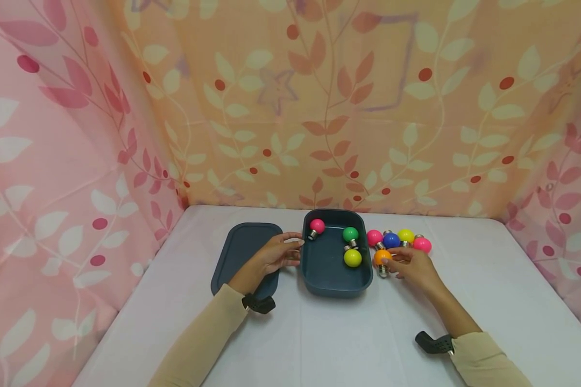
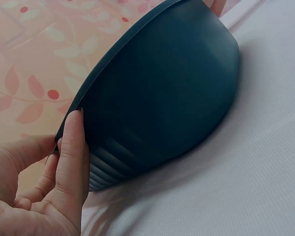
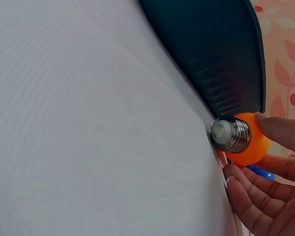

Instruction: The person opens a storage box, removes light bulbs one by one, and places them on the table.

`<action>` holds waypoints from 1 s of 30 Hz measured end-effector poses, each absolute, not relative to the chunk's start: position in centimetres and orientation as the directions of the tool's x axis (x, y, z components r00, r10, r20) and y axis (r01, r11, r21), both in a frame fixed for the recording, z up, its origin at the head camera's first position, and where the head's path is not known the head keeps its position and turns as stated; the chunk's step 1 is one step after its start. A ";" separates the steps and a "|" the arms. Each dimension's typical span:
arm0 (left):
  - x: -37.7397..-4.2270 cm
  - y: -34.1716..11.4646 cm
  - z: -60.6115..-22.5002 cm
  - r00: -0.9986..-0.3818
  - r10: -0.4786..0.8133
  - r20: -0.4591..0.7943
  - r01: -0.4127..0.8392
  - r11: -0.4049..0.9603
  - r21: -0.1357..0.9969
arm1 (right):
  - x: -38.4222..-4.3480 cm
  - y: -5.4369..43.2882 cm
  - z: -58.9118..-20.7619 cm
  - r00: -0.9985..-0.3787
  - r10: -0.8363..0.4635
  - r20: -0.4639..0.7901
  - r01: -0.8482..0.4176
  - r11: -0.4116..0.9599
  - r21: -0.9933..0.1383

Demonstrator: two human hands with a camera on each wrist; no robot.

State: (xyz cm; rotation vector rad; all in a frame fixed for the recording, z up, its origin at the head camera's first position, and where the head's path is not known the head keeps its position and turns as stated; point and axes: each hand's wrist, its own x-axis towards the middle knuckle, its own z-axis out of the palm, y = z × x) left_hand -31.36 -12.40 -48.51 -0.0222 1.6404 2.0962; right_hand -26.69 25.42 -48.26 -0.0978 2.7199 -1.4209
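A dark blue-grey box (image 1: 336, 287) stands on the table with a pink bulb (image 1: 317, 226), a green bulb (image 1: 351, 234) and a yellow bulb (image 1: 352, 258) inside. My left hand (image 1: 280, 252) grips the box's left rim; in the left wrist view its fingers (image 2: 71, 152) lie against the outer wall. To the right of the box, my right hand (image 1: 413, 267) pinches an orange light bulb (image 1: 382, 257) between thumb and fingers. The bulb's metal screw base (image 3: 232, 134) points toward the near side and appears close to the tabletop.
Behind the orange bulb lie a pink bulb (image 1: 374, 237), a blue bulb (image 1: 391, 240), another yellow bulb (image 1: 406, 236) and a further pink bulb (image 1: 422, 245). A flat dark lid (image 1: 244, 244) rests left of the box, partly under my left forearm. Floral cloth (image 1: 281, 134) hangs behind the white table.
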 end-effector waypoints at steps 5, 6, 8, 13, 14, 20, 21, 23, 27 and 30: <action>-31.4 -12.5 -48.6 -0.886 0.359 -0.292 -0.372 -0.176 0.911 | -26.7 25.3 -48.3 -0.996 -0.085 -0.027 -0.030 0.603 -0.797; -31.4 -12.5 -48.6 -0.887 0.359 -0.291 -0.371 -0.176 0.912 | -26.8 25.3 -48.4 -0.996 -0.085 -0.022 -0.034 0.610 -0.792; -31.4 -12.5 -48.5 -0.886 0.360 -0.291 -0.371 -0.178 0.911 | -26.8 25.2 -48.4 -0.996 -0.090 -0.012 -0.046 0.618 -0.785; -31.3 -12.5 -48.4 -0.885 0.361 -0.294 -0.373 -0.173 0.911 | -26.7 25.2 -48.4 -0.995 -0.103 0.006 -0.069 0.622 -0.780; -31.3 -12.5 -48.4 -0.884 0.362 -0.295 -0.374 -0.172 0.911 | -26.7 25.1 -48.4 -0.995 -0.101 0.007 -0.069 0.624 -0.778; -31.3 -12.4 -48.3 -0.884 0.361 -0.299 -0.379 -0.176 0.908 | -26.6 25.1 -48.1 -0.996 -0.086 -0.008 -0.049 0.638 -0.769; -31.4 -12.4 -48.3 -0.884 0.360 -0.300 -0.380 -0.177 0.908 | -26.6 25.1 -48.1 -0.997 -0.081 -0.011 -0.043 0.639 -0.768; -31.4 -12.4 -48.3 -0.884 0.360 -0.299 -0.378 -0.174 0.909 | -26.6 25.1 -48.2 -0.997 -0.081 -0.016 -0.040 0.638 -0.769; -31.4 -12.4 -48.4 -0.883 0.360 -0.301 -0.380 -0.172 0.909 | -26.6 25.1 -48.3 -0.996 -0.086 -0.014 -0.044 0.632 -0.774; -31.4 -12.4 -48.5 -0.883 0.356 -0.305 -0.383 -0.172 0.907 | -26.6 25.1 -48.3 -0.996 -0.091 -0.005 -0.054 0.626 -0.778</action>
